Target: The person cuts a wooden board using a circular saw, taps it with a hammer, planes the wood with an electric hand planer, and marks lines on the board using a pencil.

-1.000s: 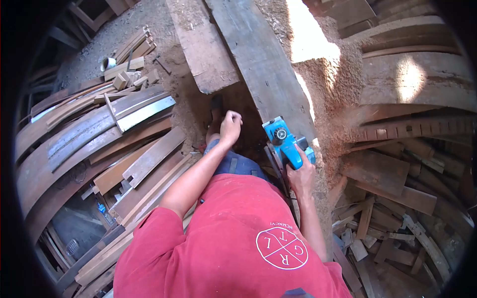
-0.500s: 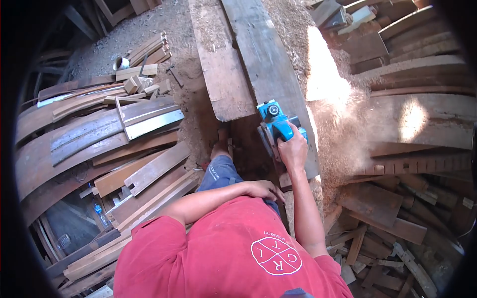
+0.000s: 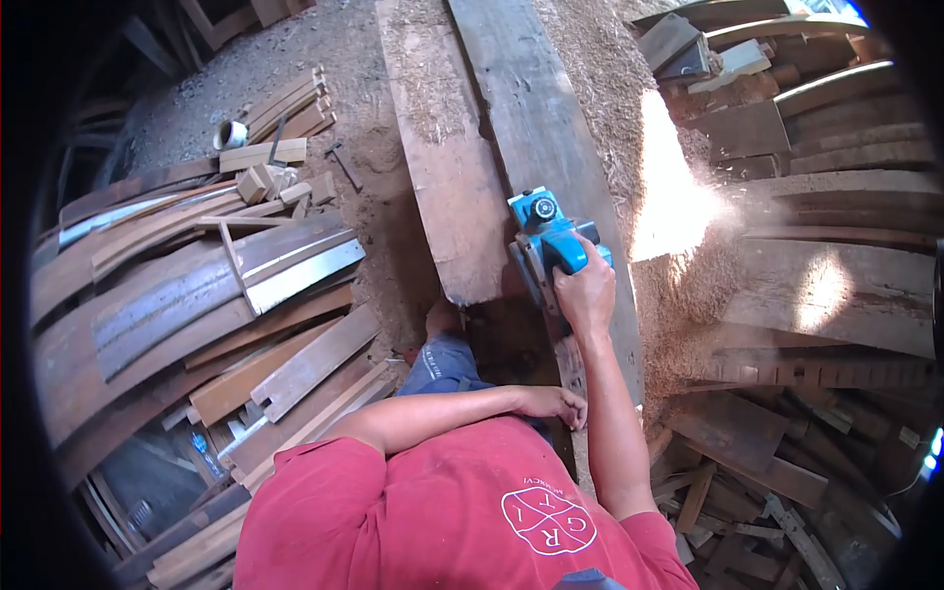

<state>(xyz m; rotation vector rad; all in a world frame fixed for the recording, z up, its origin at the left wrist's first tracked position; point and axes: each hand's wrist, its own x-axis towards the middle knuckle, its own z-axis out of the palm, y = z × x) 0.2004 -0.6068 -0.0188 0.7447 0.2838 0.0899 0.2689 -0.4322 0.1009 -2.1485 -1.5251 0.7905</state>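
The blue power planer (image 3: 562,250) is already in the right hand (image 3: 587,300), so the relation that counts is tool to wood: it sits over the grey board (image 3: 536,103), at the near part, with its left side reaching the board's left edge. The board's long axis runs from near to far, leaning slightly left at the far end, and the planer points roughly along it, leaving most of the board's length beyond its nose.

The right hand is the nearer of the 2, its fingers wrapped around the rear handle. The right forearm reaches forward from the near right, nearly straight behind the tool, wrist above the board.

The left arm lies bent across the front of the red shirt (image 3: 433,482). The left hand (image 3: 553,403) hangs just left of the right forearm, fingers loosely curled; I cannot tell whether they hold anything.

A paler board (image 3: 457,211) lies alongside to the left, and wood shavings (image 3: 703,285) heap up to the right.
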